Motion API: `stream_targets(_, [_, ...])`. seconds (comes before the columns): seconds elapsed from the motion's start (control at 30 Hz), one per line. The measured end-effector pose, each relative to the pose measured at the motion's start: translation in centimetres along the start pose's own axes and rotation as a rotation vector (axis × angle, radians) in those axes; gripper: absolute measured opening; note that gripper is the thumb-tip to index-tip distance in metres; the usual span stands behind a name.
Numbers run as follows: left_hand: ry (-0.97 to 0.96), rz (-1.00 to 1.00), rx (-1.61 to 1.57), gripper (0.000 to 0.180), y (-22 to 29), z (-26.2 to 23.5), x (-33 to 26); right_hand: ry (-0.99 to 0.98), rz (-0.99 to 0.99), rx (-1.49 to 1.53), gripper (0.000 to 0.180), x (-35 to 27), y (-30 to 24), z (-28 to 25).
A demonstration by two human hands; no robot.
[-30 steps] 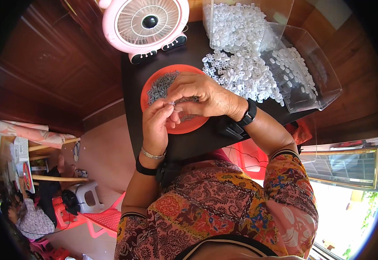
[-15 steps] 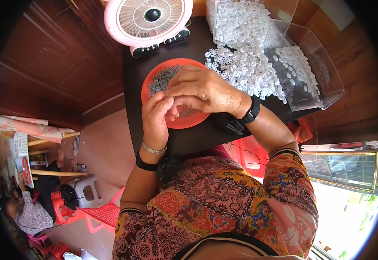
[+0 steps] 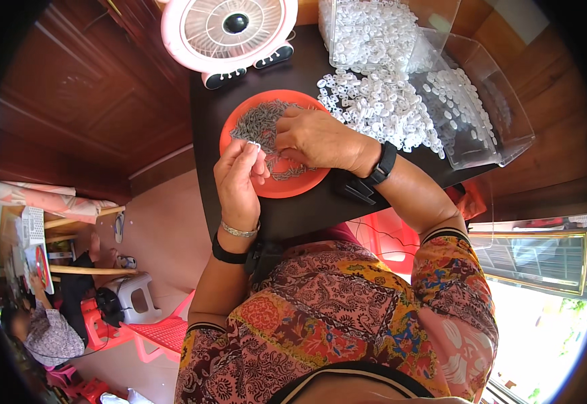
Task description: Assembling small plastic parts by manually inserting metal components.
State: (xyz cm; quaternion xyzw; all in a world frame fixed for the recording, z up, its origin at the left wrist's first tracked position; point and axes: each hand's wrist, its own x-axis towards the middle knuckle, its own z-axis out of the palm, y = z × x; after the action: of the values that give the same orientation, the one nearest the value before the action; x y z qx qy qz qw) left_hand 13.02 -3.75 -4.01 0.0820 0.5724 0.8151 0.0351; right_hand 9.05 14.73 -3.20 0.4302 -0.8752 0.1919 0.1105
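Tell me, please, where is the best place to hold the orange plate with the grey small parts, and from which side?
Take the orange plate by its bare near rim, coming from the person's side. That edge is free of grey parts, while the right hand covers the right part, the left hand is at the left edge, and the pink fan stands close behind the far rim.

Home piecework setting: dark bench [image 3: 307, 215] is sitting among wood-panelled walls [image 3: 85, 101], pink fan [image 3: 229, 30], plastic stools [image 3: 135, 296], clear bins of white rings [image 3: 468, 101].
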Motion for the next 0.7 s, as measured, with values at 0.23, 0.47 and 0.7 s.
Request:
stream_targets(0.23, [-0.005, 0.003, -0.016, 0.019, -0.1, -0.2, 0.0, 0.068, 0.154, 0.245, 0.009, 0.3, 0.0, -0.8])
stream_targets(0.47, [-0.013, 0.006, -0.031, 0.018, -0.1, -0.3, 0.1, 0.069, 0.255, 0.389, 0.007, 0.4, 0.2, -1.0])
stream_targets(0.7, [-0.027, 0.017, -0.021, 0.019, 0.0, -0.1, -0.2, 0.052, 0.36, 0.922, 0.009, 0.3, 0.4, -0.6])
